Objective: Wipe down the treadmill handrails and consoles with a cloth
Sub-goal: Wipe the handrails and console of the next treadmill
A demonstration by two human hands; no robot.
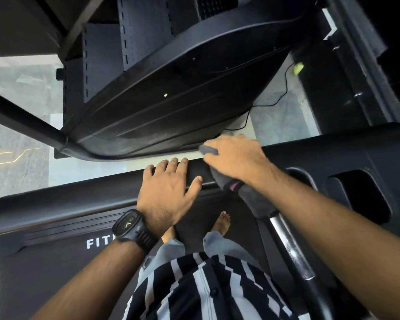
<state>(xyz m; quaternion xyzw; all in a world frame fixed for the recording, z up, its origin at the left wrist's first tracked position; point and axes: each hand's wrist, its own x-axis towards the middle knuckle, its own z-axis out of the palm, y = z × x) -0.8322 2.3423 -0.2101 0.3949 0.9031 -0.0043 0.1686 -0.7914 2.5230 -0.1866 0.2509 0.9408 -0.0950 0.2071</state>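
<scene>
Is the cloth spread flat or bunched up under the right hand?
Bunched. The grey cloth is gathered under the right hand on the console's top edge, with a loose tail hanging toward the person.

Right hand (234,158) presses grey cloth (252,195) on console (333,155)

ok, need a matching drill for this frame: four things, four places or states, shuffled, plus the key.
Things:
1. left hand
2. right hand
3. cloth
4. wristwatch

Places or states:
A. grey, gripped and trailing down under the forearm
B. flat, fingers spread on the console top edge
C. black, strapped on the left wrist
D. closed around the cloth at the console's far edge

Pairs: 1-B, 2-D, 3-A, 4-C
</scene>
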